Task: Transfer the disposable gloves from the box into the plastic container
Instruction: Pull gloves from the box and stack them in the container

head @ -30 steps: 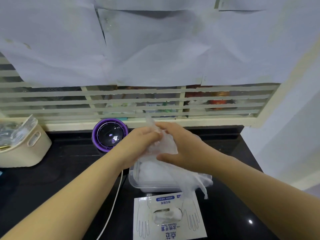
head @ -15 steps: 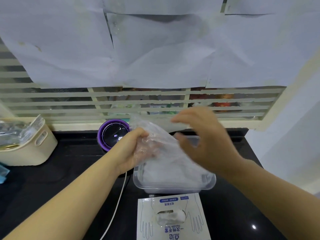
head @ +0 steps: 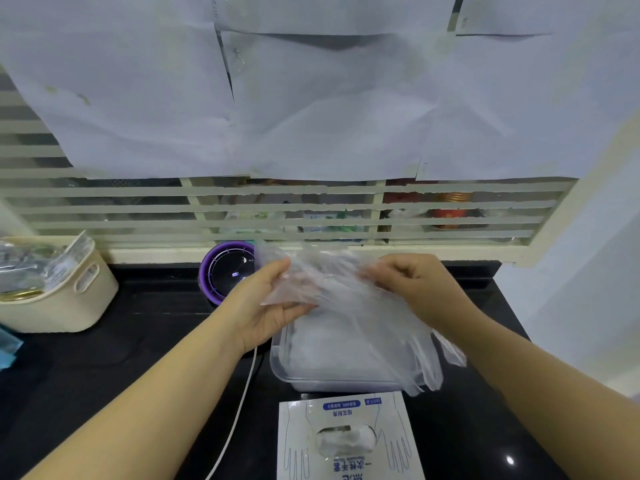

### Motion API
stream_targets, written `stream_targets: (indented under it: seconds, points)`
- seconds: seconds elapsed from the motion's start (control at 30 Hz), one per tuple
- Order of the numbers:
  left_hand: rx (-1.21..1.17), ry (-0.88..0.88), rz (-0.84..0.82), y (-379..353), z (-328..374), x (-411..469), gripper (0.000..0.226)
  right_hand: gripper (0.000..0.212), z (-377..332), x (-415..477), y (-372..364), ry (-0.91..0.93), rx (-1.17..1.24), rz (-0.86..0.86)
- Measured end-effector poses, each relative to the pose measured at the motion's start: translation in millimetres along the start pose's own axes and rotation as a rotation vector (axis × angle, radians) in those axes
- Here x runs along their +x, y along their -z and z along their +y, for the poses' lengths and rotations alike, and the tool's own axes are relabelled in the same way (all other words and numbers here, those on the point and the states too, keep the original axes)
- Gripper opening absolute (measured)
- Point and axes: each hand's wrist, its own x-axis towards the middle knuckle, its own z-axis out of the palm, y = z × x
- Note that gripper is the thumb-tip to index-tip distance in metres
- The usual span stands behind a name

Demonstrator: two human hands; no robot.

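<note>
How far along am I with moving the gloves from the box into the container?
Done: a white pile of gloves already lies in the plastic container. In hand: left hand and right hand hold a clear glove spread above it. Left: that glove must go in, and more gloves show in the box opening.

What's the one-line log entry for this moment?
left hand: grips glove | right hand: grips glove | glove: above container | box: gloves inside
</note>
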Motion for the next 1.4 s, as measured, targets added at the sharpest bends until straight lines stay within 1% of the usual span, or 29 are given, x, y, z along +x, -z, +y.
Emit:
stream_targets:
  seconds: [0.07, 0.13, 0.2, 0.23, 0.3, 0.33, 0.4, 0.43, 0.47, 0.5, 0.53, 0.57, 0.6, 0.67, 0.73, 0.8, 0.87, 0.9, 0.93, 0.97, 1.0, 1.03, 1.07, 1.1, 1.17, 1.2, 1.3, 1.33, 1.4]
  points:
    - [-0.015, -0.091, 0.059, 8, 4, 3, 0.022, 0.023, 6, 2, 9, -0.131, 0.141, 0.009]
    - [-0.047, -0.23, 0.132, 13, 11, 6, 0.026, 0.025, 13, 4, 19, -0.229, 0.238, 0.031]
    - [-0.037, -0.364, 0.243, 17, 19, 7, 0.028, 0.026, 19, 8, 32, -0.315, 0.339, 0.049]
    - [0.025, -0.436, 0.315, 19, 24, 6, 0.027, 0.026, 22, 11, 38, -0.345, 0.357, 0.052]
    - [0.28, -0.609, 0.427, 23, 35, 3, 0.029, 0.029, 26, 17, 51, -0.355, 0.261, 0.036]
    - [0.423, -0.699, 0.444, 26, 40, 1, 0.032, 0.031, 27, 20, 57, -0.336, 0.179, 0.025]
    - [0.713, -0.804, 0.37, 27, 50, -4, 0.038, 0.036, 18, 26, 67, -0.288, 0.041, -0.021]
    - [0.897, -0.792, 0.282, 23, 54, -8, 0.038, 0.036, 11, 30, 70, -0.262, -0.015, -0.071]
    - [1.103, -0.729, 0.17, 18, 57, -12, 0.036, 0.033, 3, 34, 73, -0.233, -0.076, -0.153]
    - [1.279, -0.647, 0.032, 12, 58, -16, 0.033, 0.035, -5, 38, 74, -0.203, -0.129, -0.256]
    - [1.381, -0.56, -0.114, 5, 58, -18, 0.029, 0.039, -12, 43, 73, -0.18, -0.166, -0.368]
    - [1.407, -0.464, -0.241, -3, 58, -20, 0.024, 0.039, -17, 49, 71, -0.169, -0.178, -0.478]
    - [1.394, -0.381, -0.333, -11, 58, -22, 0.022, 0.038, -22, 54, 68, -0.167, -0.185, -0.578]
    - [1.379, -0.287, -0.45, -22, 56, -22, 0.029, 0.037, -29, 64, 59, -0.171, -0.197, -0.726]
    - [1.31, -0.228, -0.531, -29, 52, -18, 0.033, 0.04, -34, 72, 50, -0.162, -0.226, -0.795]
    - [1.175, -0.179, -0.526, -30, 46, -13, 0.033, 0.042, -33, 78, 42, -0.157, -0.309, -0.788]
    - [1.076, -0.127, -0.462, -20, 39, -5, 0.031, 0.04, -27, 83, 33, -0.141, -0.463, -0.682]
    - [1.044, -0.092, -0.441, -12, 35, 1, 0.035, 0.034, -22, 83, 28, -0.103, -0.531, -0.576]
    - [1.025, -0.046, -0.413, -3, 30, 8, 0.041, 0.029, -13, 84, 22, -0.047, -0.574, -0.428]
    - [1.013, 0.003, -0.378, 4, 25, 14, 0.044, 0.027, -6, 81, 16, 0.047, -0.588, -0.225]
    - [1.007, 0.048, -0.346, 11, 20, 19, 0.045, 0.024, -2, 76, 12, 0.186, -0.574, -0.03]
    - [1.019, 0.091, -0.318, 16, 15, 24, 0.043, 0.019, 1, 70, 8, 0.328, -0.56, 0.079]
    - [1.046, 0.125, -0.29, 18, 12, 28, 0.042, 0.016, 4, 64, 3, 0.412, -0.565, 0.067]
    - [1.082, 0.164, -0.268, 22, 6, 34, 0.044, 0.017, 11, 58, -4, 0.418, -0.584, -0.041]
    - [1.174, 0.218, -0.234, 20, -3, 41, 0.053, 0.03, 28, 46, -22, 0.272, -0.69, -0.304]
    - [1.23, 0.224, -0.217, 19, -7, 45, 0.051, 0.039, 38, 42, -32, 0.188, -0.742, -0.382]
    - [1.316, 0.249, -0.153, 13, -13, 55, 0.026, 0.063, 65, 35, -55, 0.039, -0.79, -0.496]
    - [1.339, 0.259, -0.137, 12, -16, 59, 0.022, 0.069, 71, 34, -61, 0.005, -0.788, -0.518]
    - [1.398, 0.27, -0.123, 11, -19, 65, 0.022, 0.078, 84, 35, -72, -0.054, -0.776, -0.562]
